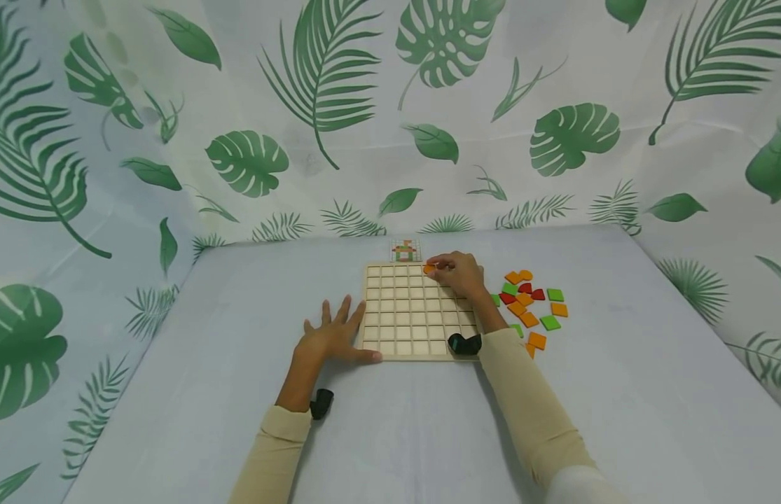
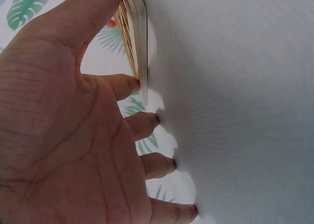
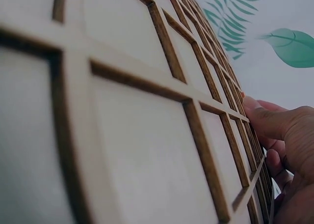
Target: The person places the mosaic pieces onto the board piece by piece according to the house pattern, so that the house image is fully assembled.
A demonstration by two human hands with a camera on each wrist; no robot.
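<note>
A wooden grid board (image 1: 403,306) lies flat on the table. My right hand (image 1: 459,273) reaches over its far side and pinches an orange piece (image 1: 429,269) at the top row of cells. In the right wrist view the fingertips of my right hand (image 3: 289,145) meet at the board's far rim, with only a sliver of orange showing. My left hand (image 1: 333,339) is spread at the board's left edge, its thumb at the near left corner. The left wrist view shows my left hand (image 2: 83,116) with fingertips on the table and against the board's side (image 2: 140,47).
Behind the board lies a small pattern card (image 1: 405,250). Right of the board are scattered loose orange, green and red pieces (image 1: 529,319), partly hidden by my right forearm. A leaf-printed cloth (image 1: 365,126) stands behind the table.
</note>
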